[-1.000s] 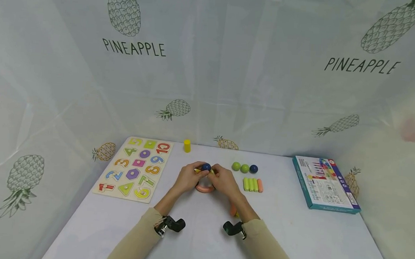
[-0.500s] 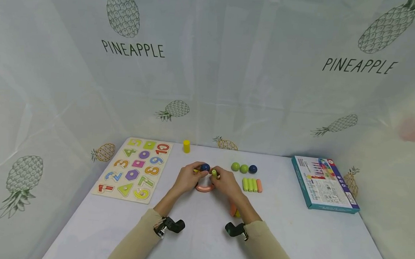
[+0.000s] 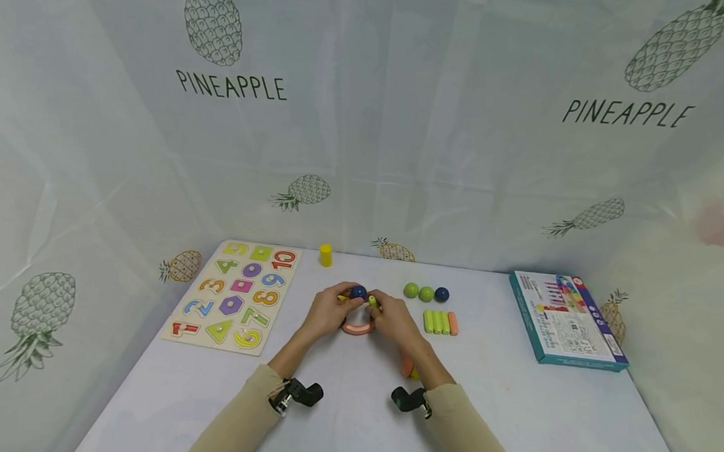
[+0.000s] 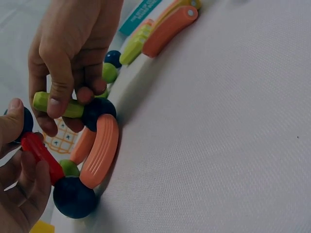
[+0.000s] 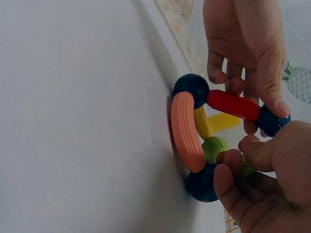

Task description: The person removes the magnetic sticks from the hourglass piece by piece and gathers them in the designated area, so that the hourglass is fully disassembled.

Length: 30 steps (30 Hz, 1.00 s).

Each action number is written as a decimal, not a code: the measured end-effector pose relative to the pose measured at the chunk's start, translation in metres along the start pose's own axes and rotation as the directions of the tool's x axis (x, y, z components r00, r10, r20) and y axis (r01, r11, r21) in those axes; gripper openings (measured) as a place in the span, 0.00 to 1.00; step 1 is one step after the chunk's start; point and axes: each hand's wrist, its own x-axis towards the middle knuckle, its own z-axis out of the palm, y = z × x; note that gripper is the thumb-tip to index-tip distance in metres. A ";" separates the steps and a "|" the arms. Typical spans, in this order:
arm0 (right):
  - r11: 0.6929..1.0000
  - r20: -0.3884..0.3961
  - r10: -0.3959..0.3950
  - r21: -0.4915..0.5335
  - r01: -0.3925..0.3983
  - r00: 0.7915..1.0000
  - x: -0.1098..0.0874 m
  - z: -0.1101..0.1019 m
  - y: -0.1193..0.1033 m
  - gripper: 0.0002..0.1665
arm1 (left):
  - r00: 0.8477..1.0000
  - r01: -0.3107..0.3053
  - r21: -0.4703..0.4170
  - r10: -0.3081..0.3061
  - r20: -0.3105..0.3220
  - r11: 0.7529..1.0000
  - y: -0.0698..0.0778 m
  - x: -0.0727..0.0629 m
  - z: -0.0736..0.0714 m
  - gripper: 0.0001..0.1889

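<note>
A ring of magnetic building pieces stands on the table between the hands, with curved orange sticks (image 5: 187,131) joining dark blue balls (image 4: 74,196) at its base. My left hand (image 3: 327,312) holds the upper blue ball (image 5: 273,120) under its thumb, its fingers by the red stick (image 5: 233,104) that rises from a base ball. Opposite, my right hand (image 3: 395,318) pinches a short green stick (image 4: 73,108) between thumb and fingers. The lower end of that stick meets another base ball (image 4: 98,113). Behind them a green ball (image 5: 214,147) shows in part.
Two green balls (image 3: 426,293) and a blue ball (image 3: 441,294) lie in a row beyond the right hand, near several short sticks (image 3: 437,322). A number puzzle board (image 3: 230,297) is on the left, a toy box (image 3: 568,321) on the right. A yellow cylinder (image 3: 325,255) stands behind.
My right hand has drawn slightly back from the upper blue ball, and the green stick's end now shows in its fingers. My left hand has stayed almost in place.
</note>
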 end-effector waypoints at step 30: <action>0.997 0.059 -0.007 -0.073 0.012 0.998 0.002 -0.001 -0.007 0.21 | 1.000 -0.026 -0.018 0.026 0.013 1.000 0.005 -0.003 -0.003 0.21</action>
